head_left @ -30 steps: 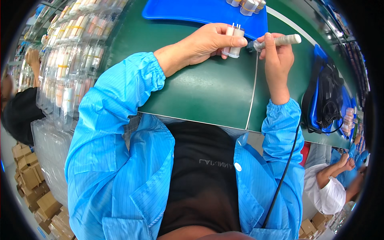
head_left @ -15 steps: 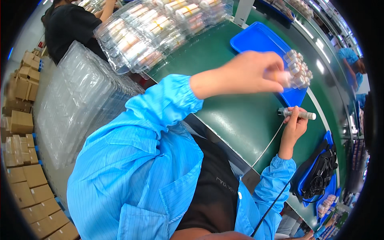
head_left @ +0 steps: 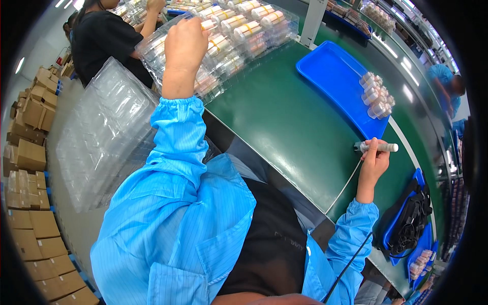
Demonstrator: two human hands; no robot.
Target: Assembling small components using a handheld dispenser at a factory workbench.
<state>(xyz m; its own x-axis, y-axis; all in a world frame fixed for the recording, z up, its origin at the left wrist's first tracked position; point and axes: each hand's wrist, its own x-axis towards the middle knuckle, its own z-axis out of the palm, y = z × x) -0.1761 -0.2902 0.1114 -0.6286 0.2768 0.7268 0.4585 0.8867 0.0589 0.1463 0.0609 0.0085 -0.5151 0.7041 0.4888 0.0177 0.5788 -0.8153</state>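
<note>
Cylinders [head_left: 232, 23] fill clear trays [head_left: 288, 29] by a curled left hand [head_left: 184, 46], contents hidden; the right hand [head_left: 373, 165] grips a pale tube [head_left: 388, 147].

Bare green tabletop [head_left: 274, 114] gives passage at center, walled by the left hand [head_left: 185, 44] at 10 o'clock, packed clear trays [head_left: 285, 31] at 11 and a pale post [head_left: 313, 23] at 12. The blue tray [head_left: 325, 71] at 1 o'clock lies open except its right side, crowded with pale rolls [head_left: 377, 95]; the right hand [head_left: 373, 165], clutching a pale cylinder [head_left: 387, 147], blocks 4 o'clock, a black cable bundle [head_left: 409, 218] beyond.
</note>
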